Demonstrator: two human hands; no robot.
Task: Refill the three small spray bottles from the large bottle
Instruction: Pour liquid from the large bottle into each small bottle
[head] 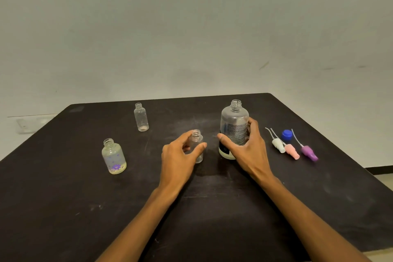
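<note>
The large clear bottle (234, 121) stands uncapped on the black table (63, 198), a little pale liquid at its bottom. My right hand (246, 151) grips its lower half. My left hand (178, 155) curls around a small clear uncapped bottle (196, 139) standing just left of the large one. A second small bottle (141, 117) stands open at the back left. A third, with a purple flower print (113, 157), stands at the front left and holds a little yellowish liquid.
Right of the large bottle lie three spray tops with dip tubes: white (278, 145), pink (292, 151) and purple (309, 152). A blue cap (286, 134) sits behind them. The table's far edge meets a pale wall.
</note>
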